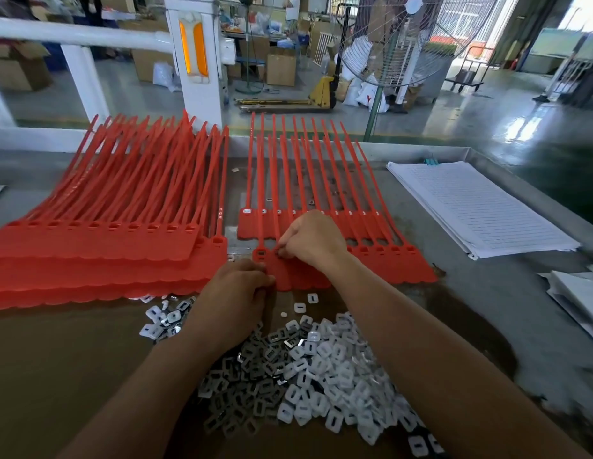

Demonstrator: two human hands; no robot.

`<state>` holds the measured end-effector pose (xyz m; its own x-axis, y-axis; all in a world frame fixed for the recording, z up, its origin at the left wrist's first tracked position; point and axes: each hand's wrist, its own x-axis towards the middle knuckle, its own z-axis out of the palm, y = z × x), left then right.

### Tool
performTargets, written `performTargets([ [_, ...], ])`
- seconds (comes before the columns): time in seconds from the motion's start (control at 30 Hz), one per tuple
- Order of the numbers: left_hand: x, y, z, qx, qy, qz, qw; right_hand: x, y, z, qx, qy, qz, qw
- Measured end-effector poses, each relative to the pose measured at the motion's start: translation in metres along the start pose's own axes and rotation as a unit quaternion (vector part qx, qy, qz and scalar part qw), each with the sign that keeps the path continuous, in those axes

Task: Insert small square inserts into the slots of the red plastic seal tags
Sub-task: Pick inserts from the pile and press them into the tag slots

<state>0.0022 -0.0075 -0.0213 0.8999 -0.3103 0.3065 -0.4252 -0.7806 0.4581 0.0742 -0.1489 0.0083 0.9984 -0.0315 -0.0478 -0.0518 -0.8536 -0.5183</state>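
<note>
A joined strip of red seal tags [381, 263] lies in front of me, tails pointing away, on top of a second strip [248, 226] farther back. My right hand [310, 240] pinches at a slot near the strip's left end, fingertips down; what it pinches is hidden. My left hand [237, 289] grips the strip's near left edge. The leftmost slot [260, 253] holds an insert. A heap of small white and metal square inserts [308, 369] lies between my forearms.
A thick stack of red tag strips [99, 246] lies to the left. A pad of lined paper [480, 207] sits at the right, more sheets [580, 293] at the far right. A few loose inserts [162, 321] lie near the stack. The table rim [354, 150] runs behind.
</note>
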Motion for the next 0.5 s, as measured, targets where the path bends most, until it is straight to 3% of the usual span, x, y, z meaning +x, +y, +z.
performTargets([
  [0.2,0.0,0.0,0.0,0.0,0.0,-0.001,1.0,0.01,-0.004,-0.003,-0.016,-0.059,0.042,0.997],
  [0.33,-0.001,-0.001,0.0,-0.006,0.0,-0.003,1.0,0.001,0.002,-0.008,0.062,-0.066,0.005,0.996],
  [0.5,-0.001,-0.001,0.001,-0.014,0.005,-0.001,1.0,-0.026,-0.003,-0.018,0.049,-0.025,-0.093,0.994],
])
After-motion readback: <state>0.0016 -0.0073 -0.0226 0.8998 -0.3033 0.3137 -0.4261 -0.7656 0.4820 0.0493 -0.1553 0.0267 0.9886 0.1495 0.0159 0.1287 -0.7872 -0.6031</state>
